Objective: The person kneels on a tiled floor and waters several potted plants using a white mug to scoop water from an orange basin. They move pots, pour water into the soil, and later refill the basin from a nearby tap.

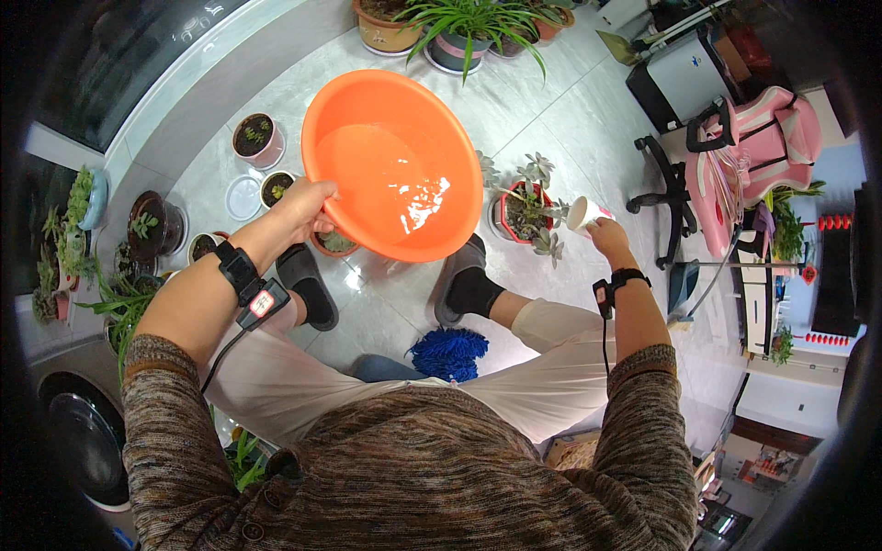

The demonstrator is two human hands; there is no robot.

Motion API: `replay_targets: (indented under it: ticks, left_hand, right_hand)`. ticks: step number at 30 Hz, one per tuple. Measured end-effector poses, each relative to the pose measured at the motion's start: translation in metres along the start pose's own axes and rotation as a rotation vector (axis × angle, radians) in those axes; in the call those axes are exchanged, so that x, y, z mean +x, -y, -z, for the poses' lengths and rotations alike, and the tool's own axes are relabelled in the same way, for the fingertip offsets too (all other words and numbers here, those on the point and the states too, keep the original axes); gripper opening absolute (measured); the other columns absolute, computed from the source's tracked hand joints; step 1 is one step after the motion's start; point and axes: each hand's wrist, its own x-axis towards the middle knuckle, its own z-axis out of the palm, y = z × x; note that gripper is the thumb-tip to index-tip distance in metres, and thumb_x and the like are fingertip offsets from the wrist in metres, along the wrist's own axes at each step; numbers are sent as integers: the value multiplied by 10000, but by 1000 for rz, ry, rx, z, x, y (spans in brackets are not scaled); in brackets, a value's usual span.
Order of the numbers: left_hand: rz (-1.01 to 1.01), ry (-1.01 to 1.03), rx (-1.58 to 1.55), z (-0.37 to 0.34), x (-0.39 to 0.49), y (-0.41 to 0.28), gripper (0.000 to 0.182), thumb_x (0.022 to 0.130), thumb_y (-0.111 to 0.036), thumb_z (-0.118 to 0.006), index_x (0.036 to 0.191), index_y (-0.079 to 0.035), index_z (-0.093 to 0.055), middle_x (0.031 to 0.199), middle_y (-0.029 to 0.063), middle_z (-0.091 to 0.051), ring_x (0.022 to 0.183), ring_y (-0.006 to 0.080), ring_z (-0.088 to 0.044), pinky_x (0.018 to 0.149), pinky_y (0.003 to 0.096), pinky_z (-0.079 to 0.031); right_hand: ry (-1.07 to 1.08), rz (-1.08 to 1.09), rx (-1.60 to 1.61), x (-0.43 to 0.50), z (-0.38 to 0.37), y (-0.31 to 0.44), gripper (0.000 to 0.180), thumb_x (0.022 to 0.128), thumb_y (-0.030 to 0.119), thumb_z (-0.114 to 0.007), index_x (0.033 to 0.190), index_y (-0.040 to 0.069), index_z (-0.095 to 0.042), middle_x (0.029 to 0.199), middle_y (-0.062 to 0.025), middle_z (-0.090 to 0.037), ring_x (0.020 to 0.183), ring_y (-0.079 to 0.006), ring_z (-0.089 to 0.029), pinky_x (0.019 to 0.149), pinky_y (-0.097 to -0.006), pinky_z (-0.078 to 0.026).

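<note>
My left hand (303, 209) grips the near left rim of an orange plastic basin (344, 165), tilted, with clear water (420, 196) catching bright reflections inside. In my right hand (608, 237) is a white paper cup (583, 213), tipped on its side with its mouth toward the left. The cup's mouth is beside a grey-green succulent (539, 167) growing in a red-rimmed angular pot (506, 224). Whether any water runs from the cup cannot be seen. Dark wristbands with small cabled devices circle both wrists.
Small potted plants (258, 141) and a white saucer (244, 198) stand at left. Larger pots, one with a spider plant (468, 27), line the far side. A pink wheeled chair (751, 151) is at right. Between my slippered feet lies a blue mop head (449, 352).
</note>
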Motion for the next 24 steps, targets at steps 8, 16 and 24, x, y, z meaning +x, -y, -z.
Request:
replay_targets:
  ticks: [8, 16, 24]
  left_hand:
    - [-36, 7, -25, 1, -2, 1, 236, 793, -122, -516, 963, 39, -541, 697, 89, -621, 442, 137, -577, 339, 216, -443]
    - [-66, 8, 34, 0, -2, 0, 321, 768, -104, -509, 1052, 47, -509, 737, 98, -618, 448, 126, -577, 329, 204, -443]
    - [-67, 12, 112, 1, -5, 2, 252, 796, -119, -511, 993, 38, -528, 700, 96, -603, 399, 117, -524, 318, 203, -412]
  right_hand:
    - [-22, 43, -354, -12, 16, 44, 339, 867, 370, -487, 1045, 136, -655, 1092, -100, -627, 1034, -317, -564, 869, -392, -466]
    - [-94, 165, -469, 1, 3, 45, 294, 861, 338, -532, 1025, 131, -661, 1006, -109, -627, 987, -264, -586, 839, -385, -479]
    - [-415, 474, 276, -14, 0, 122, 271, 781, 283, -638, 900, 41, -653, 914, -155, -620, 895, -312, -587, 779, -410, -467]
